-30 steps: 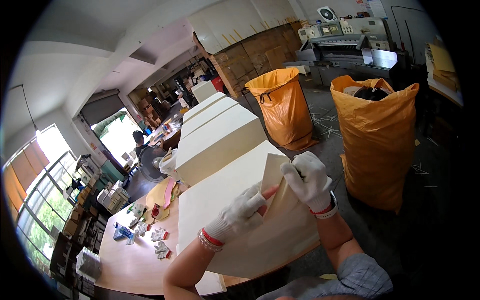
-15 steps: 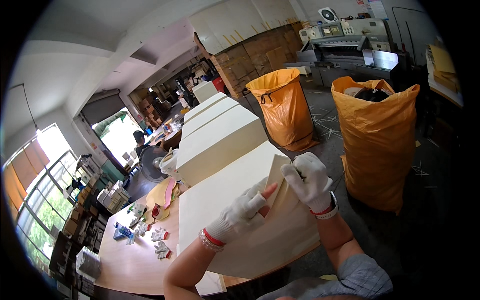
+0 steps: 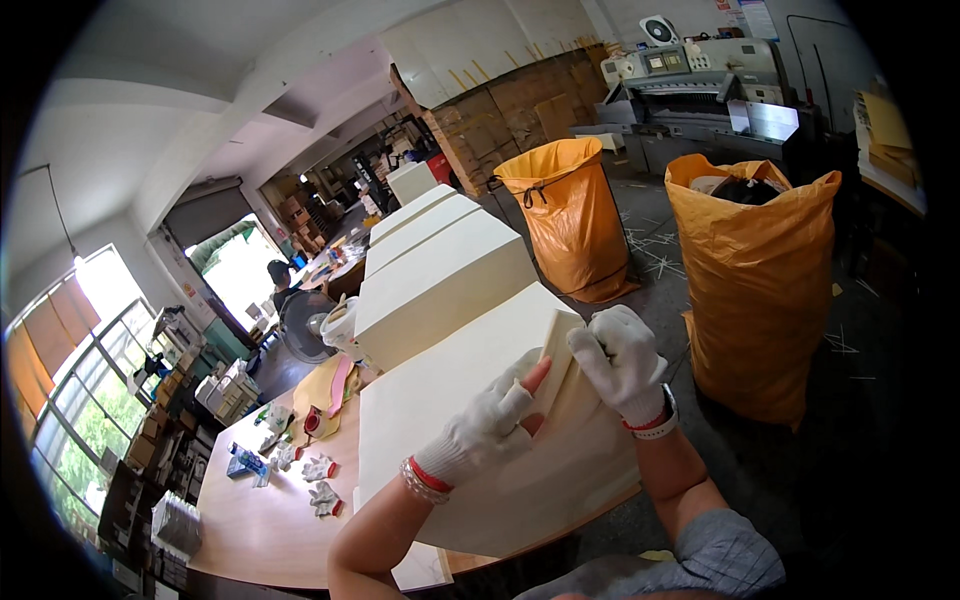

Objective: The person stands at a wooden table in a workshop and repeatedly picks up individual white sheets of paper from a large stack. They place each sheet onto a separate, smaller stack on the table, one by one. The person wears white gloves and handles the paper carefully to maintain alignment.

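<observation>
A tall stack of large cream paper sheets (image 3: pixel 430 400) lies in front of me, its near right corner lifted into a folded flap (image 3: pixel 556 350). My left hand (image 3: pixel 490 420), in a white knit glove with bare fingertips, is closed around the left side of this flap. Against its right edge my right hand (image 3: pixel 622 360), gloved too, is curled tight with the paper edge at its thumb and fingers. How many sheets are pinched there cannot be made out.
More cream paper stacks (image 3: pixel 440 270) run away behind. On the wooden table (image 3: pixel 260 530) at left lie several spare gloves (image 3: pixel 322 498) and a tape roll (image 3: pixel 314 420). Two orange sacks (image 3: pixel 565 215) stand at right. A large machine (image 3: pixel 690 85) is beyond; a person (image 3: pixel 283 285) sits far left.
The lifted paper flap has shifted slightly right and stands a little narrower. My left fingertips have moved a little up along it. My right hand keeps its curled grip almost in place.
</observation>
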